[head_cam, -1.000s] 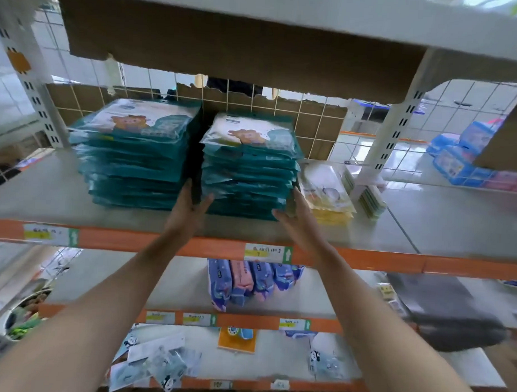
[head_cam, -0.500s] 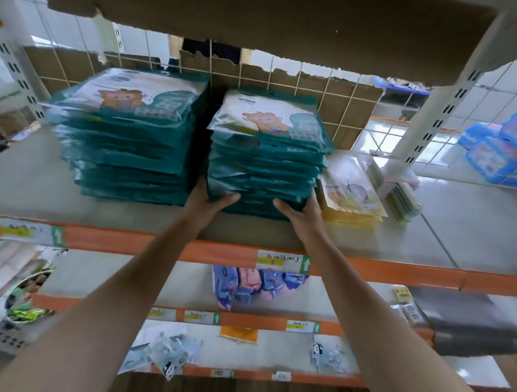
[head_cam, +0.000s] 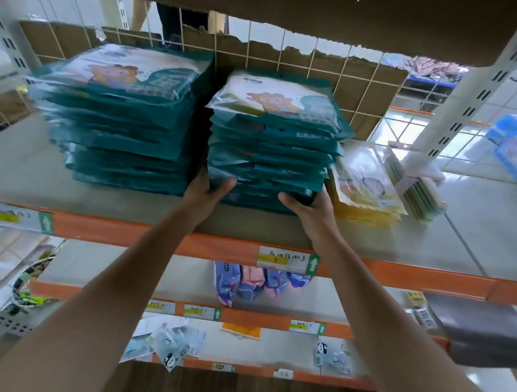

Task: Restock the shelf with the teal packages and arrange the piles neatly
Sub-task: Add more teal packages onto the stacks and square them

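Both hands clasp the bottom front corners of the right pile of teal packages (head_cam: 270,155), which stands between them on the shelf (head_cam: 470,229). The left hand (head_cam: 206,191) lays its thumb across the front, its fingers hidden down the pile's side, and the right hand (head_cam: 309,206) grips the opposite corner likewise. The left pile (head_cam: 122,117) stands just outside the left hand, and yellow packets (head_cam: 366,188) lie just outside the right hand.

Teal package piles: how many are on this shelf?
2. The left pile sits at the left of the shelf; the right pile stands close beside it, held near its base by the left hand and right hand. Any pile beyond the frame is hidden.
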